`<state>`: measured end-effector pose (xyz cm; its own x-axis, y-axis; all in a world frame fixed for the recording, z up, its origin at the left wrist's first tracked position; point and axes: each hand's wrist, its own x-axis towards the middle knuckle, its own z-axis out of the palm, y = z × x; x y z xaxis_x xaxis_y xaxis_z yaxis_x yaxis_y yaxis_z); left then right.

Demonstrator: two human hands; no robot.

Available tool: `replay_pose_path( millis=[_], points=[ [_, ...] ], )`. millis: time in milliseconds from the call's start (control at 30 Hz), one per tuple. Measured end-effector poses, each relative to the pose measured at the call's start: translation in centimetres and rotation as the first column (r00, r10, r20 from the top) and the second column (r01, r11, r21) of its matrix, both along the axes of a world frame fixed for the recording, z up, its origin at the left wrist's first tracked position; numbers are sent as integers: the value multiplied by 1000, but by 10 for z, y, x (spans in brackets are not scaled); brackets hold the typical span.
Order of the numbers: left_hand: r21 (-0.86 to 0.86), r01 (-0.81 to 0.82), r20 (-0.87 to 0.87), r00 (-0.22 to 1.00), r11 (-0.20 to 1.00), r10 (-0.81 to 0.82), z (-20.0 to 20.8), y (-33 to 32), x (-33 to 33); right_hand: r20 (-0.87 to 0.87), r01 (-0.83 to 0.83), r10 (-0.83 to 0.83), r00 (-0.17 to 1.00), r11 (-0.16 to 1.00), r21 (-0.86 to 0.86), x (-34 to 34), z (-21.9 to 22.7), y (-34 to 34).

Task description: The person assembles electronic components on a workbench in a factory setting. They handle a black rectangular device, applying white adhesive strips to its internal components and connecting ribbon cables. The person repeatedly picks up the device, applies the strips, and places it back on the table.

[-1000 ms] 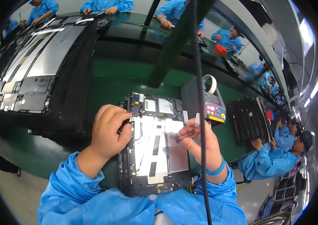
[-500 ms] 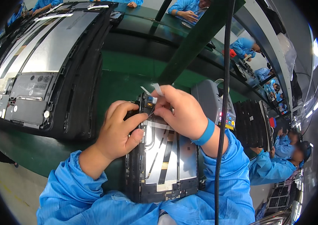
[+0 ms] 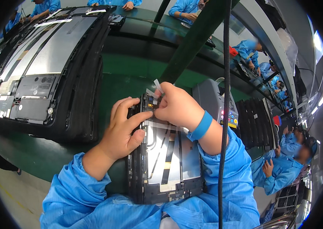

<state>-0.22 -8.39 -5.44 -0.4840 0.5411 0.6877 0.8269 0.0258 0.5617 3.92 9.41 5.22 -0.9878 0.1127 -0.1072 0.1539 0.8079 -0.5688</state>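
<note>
An opened, tablet-like device (image 3: 190, 160) with a silvery metal plate and black frame lies in front of me, apparently on top of other dark frames. My left hand (image 3: 121, 128) rests at its left edge with the fingers apart. Its index fingertip touches the upper part, near a small circuit area (image 3: 152, 104), and the thumb lies lower along the edge. My right hand (image 3: 180, 107) is closed in a pinch over the upper end; whatever its fingertips hold is hidden. A whitish strip (image 3: 158, 86) sticks up beside its knuckles. Clear film seems to lie across the plate.
A tall stack of similar devices (image 3: 60, 45) stands at the left on the green table (image 3: 119, 82). Right of my hands are a grey machine with coloured buttons (image 3: 211, 99) and a dark stack (image 3: 256, 122). A black cable (image 3: 224, 114) hangs in front. Co-workers sit beyond and at right.
My right hand has turned slightly, its fingertips still at the device's upper end. The left hand has barely shifted. At right, a co-worker's hand has moved away from the dark stack.
</note>
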Motion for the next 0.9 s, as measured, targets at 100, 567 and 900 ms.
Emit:
replay_pose_path(
  millis=[100,567,900],
  points=[
    [-28,57,51,997,998,-56,-1,4,-2,62,-4,15,998,983,-182,3,9,10],
    [-23,69,74,995,997,-67,-7,5,-6,-459,-230,393,796,900,371,2,-2,12],
    [-21,57,86,995,998,-55,-11,4,-5,-258,-280,197,946,897,-341,5,-21,33]
  ],
)
